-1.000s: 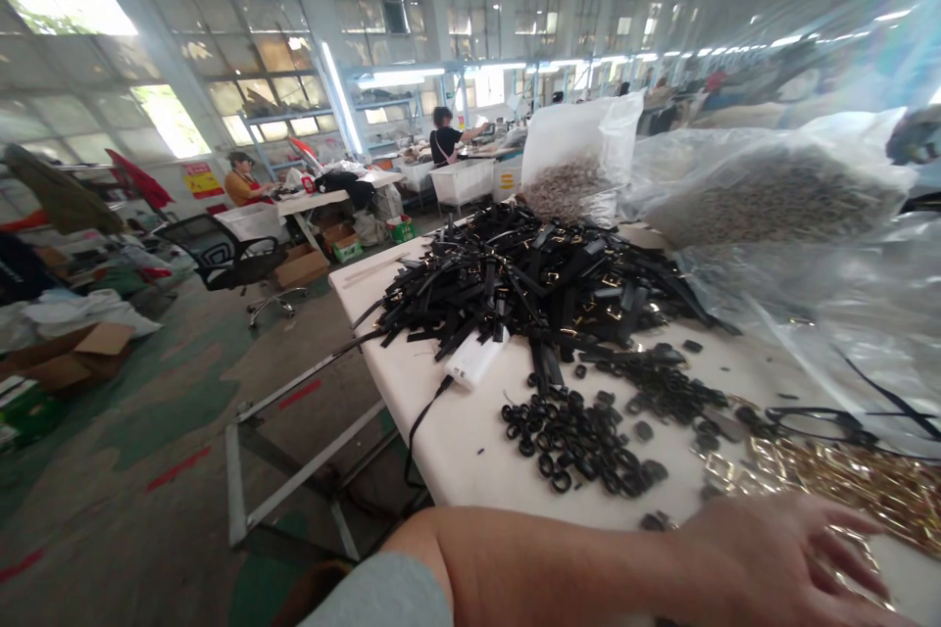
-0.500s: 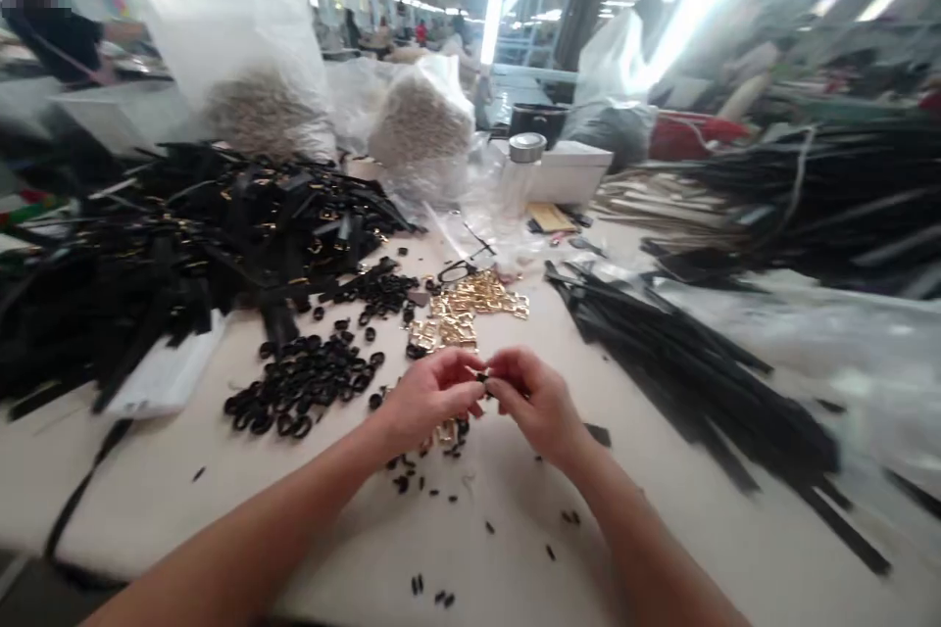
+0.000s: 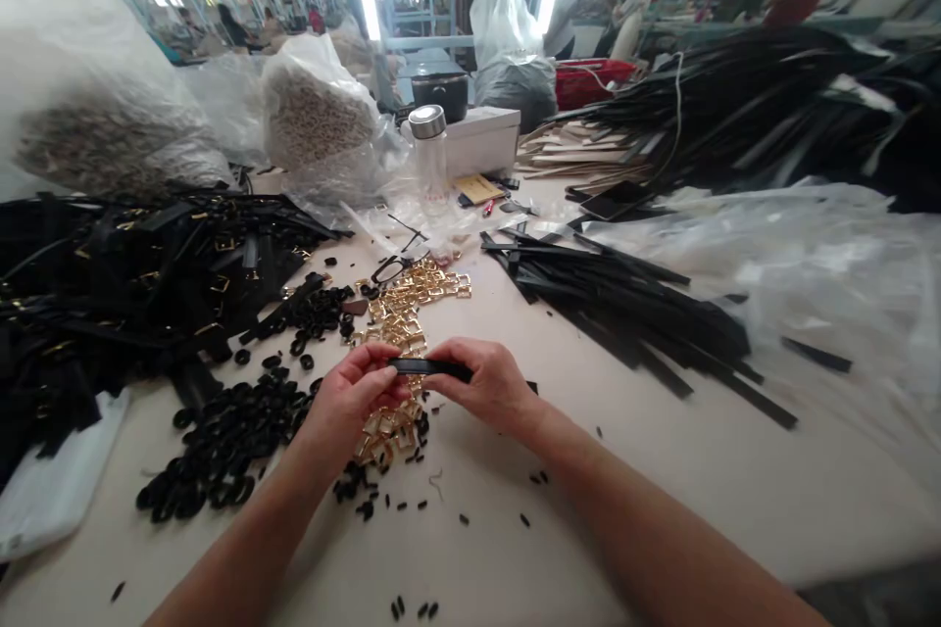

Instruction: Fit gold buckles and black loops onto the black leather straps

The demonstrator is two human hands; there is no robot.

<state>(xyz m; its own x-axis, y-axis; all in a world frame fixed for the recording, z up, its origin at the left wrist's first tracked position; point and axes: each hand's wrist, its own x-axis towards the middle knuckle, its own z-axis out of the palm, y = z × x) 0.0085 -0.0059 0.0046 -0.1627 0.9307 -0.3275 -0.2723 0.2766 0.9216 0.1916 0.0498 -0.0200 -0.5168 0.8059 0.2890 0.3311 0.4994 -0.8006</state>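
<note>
A short black strap (image 3: 422, 367) is stretched level between my two hands, over the gold buckles. My left hand (image 3: 362, 382) pinches its left end between thumb and fingers. On the right side, my right hand (image 3: 481, 380) grips the other end, with the thumb underneath and fingers curled over. Gold rectangular buckles (image 3: 401, 323) lie in a heap just behind and below the hands. Left of my left hand is a pile of small black loops (image 3: 221, 446). Several tiny black pieces (image 3: 463, 519) are scattered on the table in front.
Black straps with gold buckles (image 3: 147, 265) are heaped at the left. Long black strips (image 3: 618, 304) lie at the right beside clear plastic sheeting (image 3: 823, 255). A glass bottle (image 3: 430, 162), a white box (image 3: 481, 139) and filled plastic bags (image 3: 316, 108) stand at the back.
The view has turned to the right. The hands have moved apart, and a longer length of black strap now shows between them; before, only a small dark bit was visible at the fingertips.
</note>
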